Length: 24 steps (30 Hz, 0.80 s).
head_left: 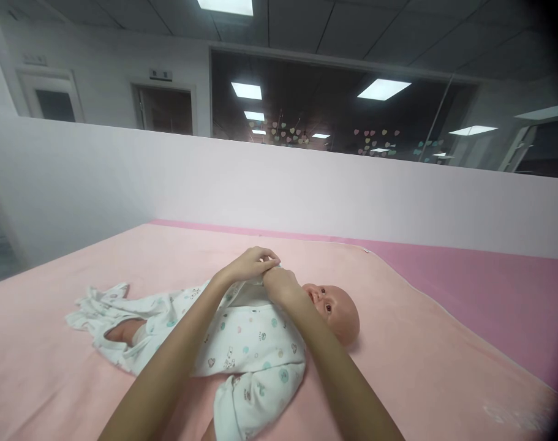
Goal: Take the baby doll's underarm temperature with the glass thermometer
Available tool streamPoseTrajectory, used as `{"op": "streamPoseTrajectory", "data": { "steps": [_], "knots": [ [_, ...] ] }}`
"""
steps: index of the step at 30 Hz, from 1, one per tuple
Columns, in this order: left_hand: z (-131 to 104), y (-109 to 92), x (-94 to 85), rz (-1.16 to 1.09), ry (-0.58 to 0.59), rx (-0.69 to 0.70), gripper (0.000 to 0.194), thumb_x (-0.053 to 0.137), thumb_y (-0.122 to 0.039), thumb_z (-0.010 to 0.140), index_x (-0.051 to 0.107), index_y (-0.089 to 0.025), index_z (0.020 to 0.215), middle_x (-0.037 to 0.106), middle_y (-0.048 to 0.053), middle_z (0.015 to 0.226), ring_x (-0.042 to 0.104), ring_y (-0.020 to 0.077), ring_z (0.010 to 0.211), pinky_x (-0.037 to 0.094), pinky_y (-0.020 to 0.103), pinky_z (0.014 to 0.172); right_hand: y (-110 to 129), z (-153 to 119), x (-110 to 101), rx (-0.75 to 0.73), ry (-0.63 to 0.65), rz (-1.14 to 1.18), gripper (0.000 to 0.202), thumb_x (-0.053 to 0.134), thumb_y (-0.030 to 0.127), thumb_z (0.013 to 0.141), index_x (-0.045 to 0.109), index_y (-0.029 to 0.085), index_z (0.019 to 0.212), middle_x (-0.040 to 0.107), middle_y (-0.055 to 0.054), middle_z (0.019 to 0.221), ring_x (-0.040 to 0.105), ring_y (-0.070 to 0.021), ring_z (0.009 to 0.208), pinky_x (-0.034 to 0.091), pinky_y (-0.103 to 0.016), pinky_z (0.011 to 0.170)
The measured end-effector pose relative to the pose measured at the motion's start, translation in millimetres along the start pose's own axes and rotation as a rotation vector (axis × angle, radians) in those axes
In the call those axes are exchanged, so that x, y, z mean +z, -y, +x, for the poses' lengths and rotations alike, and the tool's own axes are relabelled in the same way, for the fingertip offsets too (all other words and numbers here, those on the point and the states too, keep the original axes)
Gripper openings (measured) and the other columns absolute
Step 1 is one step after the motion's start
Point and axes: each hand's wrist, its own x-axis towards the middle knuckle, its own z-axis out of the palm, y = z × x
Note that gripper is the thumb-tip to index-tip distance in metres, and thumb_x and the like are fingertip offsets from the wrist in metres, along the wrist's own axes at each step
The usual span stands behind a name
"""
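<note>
A baby doll (345, 315) lies on its back, head to the right, dressed in a white baby romper (253, 340) printed with small animals and dots. My left hand (253, 263) is over the doll's far side near the chest, its fingers pinched at the romper's raised edge. Right beside it, my right hand (281, 285) is closed on the same part of the cloth, close to the doll's chin. Exactly what lies between the fingertips is mostly hidden. The romper's leg part is open at the left, where some of a doll leg (125, 332) shows.
A peach sheet (421, 355) covers the padded surface, with a pink mat (490, 294) showing at the right and back. A low white wall (306, 190) runs behind it. Beyond are doors and a large window (334, 104) with heart stickers.
</note>
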Motion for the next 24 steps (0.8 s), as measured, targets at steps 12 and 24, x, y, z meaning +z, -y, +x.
{"op": "streamPoseTrajectory", "data": {
  "steps": [12,24],
  "knots": [
    [-5.1,3.7,7.5,-0.090,0.555,-0.144,0.037,0.047,-0.046,0.076,0.066,-0.017,0.088,0.063,0.004,0.078,0.056,0.0135,0.063,0.045,0.024,0.055,-14.5,-95.6,-66.6,0.150,-0.412,-0.125,0.023,0.043,0.013,0.079,0.064,0.019,0.080,0.063,-0.008,0.075,0.057,-0.0185,0.071,0.037,-0.027,0.058],
    [-30.7,-59.7,-39.1,-0.653,-0.081,0.167,0.050,0.028,-0.050,0.087,0.059,-0.013,0.097,0.058,0.004,0.068,0.054,0.0121,0.055,0.046,0.027,0.056,-29.7,-130.4,-94.8,-0.037,-0.837,0.528,0.026,0.054,0.035,0.078,0.067,0.018,0.094,0.065,-0.006,0.081,0.055,-0.0103,0.052,0.044,-0.020,0.041]
  ]
}}
